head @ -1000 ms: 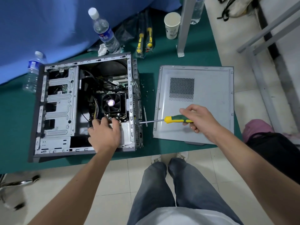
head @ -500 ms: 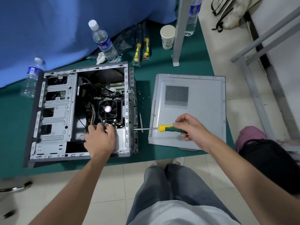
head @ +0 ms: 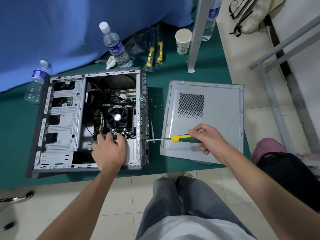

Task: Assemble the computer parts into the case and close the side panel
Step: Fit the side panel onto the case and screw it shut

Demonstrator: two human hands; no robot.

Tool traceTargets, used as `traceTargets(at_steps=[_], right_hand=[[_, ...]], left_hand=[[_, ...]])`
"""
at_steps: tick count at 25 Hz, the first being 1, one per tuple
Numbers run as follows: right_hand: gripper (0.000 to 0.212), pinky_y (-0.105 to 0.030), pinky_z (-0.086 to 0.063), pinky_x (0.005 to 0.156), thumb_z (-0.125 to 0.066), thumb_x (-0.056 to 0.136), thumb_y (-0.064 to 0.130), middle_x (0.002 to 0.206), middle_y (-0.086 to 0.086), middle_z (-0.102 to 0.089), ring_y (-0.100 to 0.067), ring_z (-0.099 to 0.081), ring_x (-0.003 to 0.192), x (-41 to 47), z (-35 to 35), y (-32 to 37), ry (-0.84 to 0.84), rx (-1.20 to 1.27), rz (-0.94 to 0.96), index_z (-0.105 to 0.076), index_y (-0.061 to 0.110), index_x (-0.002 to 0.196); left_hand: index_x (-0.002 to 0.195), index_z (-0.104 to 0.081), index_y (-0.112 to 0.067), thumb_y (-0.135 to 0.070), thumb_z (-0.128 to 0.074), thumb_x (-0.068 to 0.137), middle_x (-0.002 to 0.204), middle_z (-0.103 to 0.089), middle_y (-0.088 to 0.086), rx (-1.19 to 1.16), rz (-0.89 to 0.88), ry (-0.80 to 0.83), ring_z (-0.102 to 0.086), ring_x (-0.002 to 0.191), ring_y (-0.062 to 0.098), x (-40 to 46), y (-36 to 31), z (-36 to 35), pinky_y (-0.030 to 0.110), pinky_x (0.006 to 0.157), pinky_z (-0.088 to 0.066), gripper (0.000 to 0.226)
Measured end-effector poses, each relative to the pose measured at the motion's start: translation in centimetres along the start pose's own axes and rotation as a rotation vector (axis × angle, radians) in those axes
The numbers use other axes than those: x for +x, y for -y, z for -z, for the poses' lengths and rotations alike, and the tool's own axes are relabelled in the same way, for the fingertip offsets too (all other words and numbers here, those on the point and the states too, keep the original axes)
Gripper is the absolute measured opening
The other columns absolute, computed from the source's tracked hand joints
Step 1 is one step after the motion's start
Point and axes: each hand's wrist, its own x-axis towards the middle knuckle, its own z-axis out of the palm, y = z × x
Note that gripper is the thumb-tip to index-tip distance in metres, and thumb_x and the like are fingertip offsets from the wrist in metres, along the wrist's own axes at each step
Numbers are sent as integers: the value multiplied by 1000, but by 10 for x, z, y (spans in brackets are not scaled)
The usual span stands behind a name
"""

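The computer case (head: 58, 118) is lying on its side on the green table (head: 13, 135), open face up, so you can see right into it: drive bays on the left, the CPU cooler fan (head: 117, 117) in the middle with some yellow and black cables next to it. The side panel (head: 216, 118) is off and sits flat on the table just to the right of the case, vent grille facing up.

Left hand (head: 109, 149) is down inside the case right below the fan, fingers curled over the silver box in the near right corner of the case. Can't really tell if it's properly gripping something or just bracing there.

Right hand (head: 209, 141) has its fingers wrapped around the green and yellow handle of a screwdriver (head: 173, 138). The shaft runs level to the left and the tip touches the right-hand wall of the case.

A few tiny screws (head: 155, 106) lie loose on the table between case and panel. Further back there are two water bottles (head: 116, 47), a paper cup (head: 183, 41) and two more screwdrivers in bags (head: 154, 52).
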Motion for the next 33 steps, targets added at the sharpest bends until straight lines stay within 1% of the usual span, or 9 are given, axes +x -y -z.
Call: traceTargets(at_steps=[2, 7, 11, 14, 16, 20, 25, 29, 33], right_hand=[[33, -21, -36, 41, -58, 94, 47, 66, -3, -69, -11, -42, 43, 2, -5, 1, -30, -172, -21, -59, 18, 78], [8, -25, -40, 46, -67, 90, 18, 82, -7, -61, -14, -49, 50, 0, 5, 1, 72, 112, -31, -61, 14, 90], [41, -21, -36, 43, -55, 95, 50, 69, -4, -67, -12, -46, 46, 0, -3, 4, -14, -218, -44, -64, 10, 89], [10, -22, -39, 47, -67, 91, 23, 79, -1, -57, -13, -47, 54, 1, 5, 9, 69, 14, -32, -62, 15, 95], [9, -23, -40, 47, -71, 87, 16, 78, -3, -62, -13, -49, 51, 0, 7, 10, 71, 42, 2, -62, 15, 89], [35, -18, -35, 41, -61, 91, 48, 69, -3, -70, -12, -47, 45, 1, -4, 9, -22, -189, -46, -62, 17, 75], [10, -23, -36, 45, -70, 85, 12, 77, -4, -61, -13, -50, 52, 3, 8, 9, 84, 112, -53, -62, 18, 85], [31, -20, -34, 42, -64, 89, 47, 69, -3, -69, -12, -46, 45, 4, 2, 7, 36, -209, -88, -65, 18, 79], [7, -23, -38, 45, -71, 88, 18, 76, -4, -62, -13, -47, 52, 6, 6, 4, 84, 73, -57, -64, 17, 87]], left_hand=[[102, -58, -9, -47, -30, 96, 112, -50, 16, -4, 0, -1, -44, 94, 36, 0, 1, -1, 40, 72, -33, 48], [101, -59, -9, -49, -30, 95, 112, -50, 16, -3, -3, -13, -39, 91, 32, -1, 1, -2, 39, 72, -33, 49], [99, -57, -10, -49, -29, 94, 111, -50, 16, -4, -1, -8, -35, 89, 29, -1, 1, -1, 39, 72, -32, 48], [100, -57, -11, -47, -32, 96, 111, -49, 16, 8, 4, 1, -38, 91, 31, -1, 0, -1, 39, 72, -33, 44], [101, -57, -10, -46, -33, 97, 112, -49, 16, 9, 12, 2, -42, 94, 34, -1, -1, -1, 39, 73, -32, 43], [100, -58, -11, -46, -35, 97, 112, -49, 15, -5, 21, 10, -44, 98, 37, -1, -2, 0, 42, 76, -33, 42], [101, -58, -11, -47, -34, 97, 113, -49, 15, 7, 16, 15, -44, 99, 36, -2, -3, 1, 42, 76, -34, 43], [103, -58, -10, -47, -34, 97, 114, -49, 15, 8, 18, 19, -44, 100, 37, -3, -4, 2, 43, 79, -36, 44], [105, -59, -10, -48, -34, 97, 116, -49, 15, 6, 22, 25, -44, 102, 38, -3, -5, 3, 45, 82, -38, 46]])
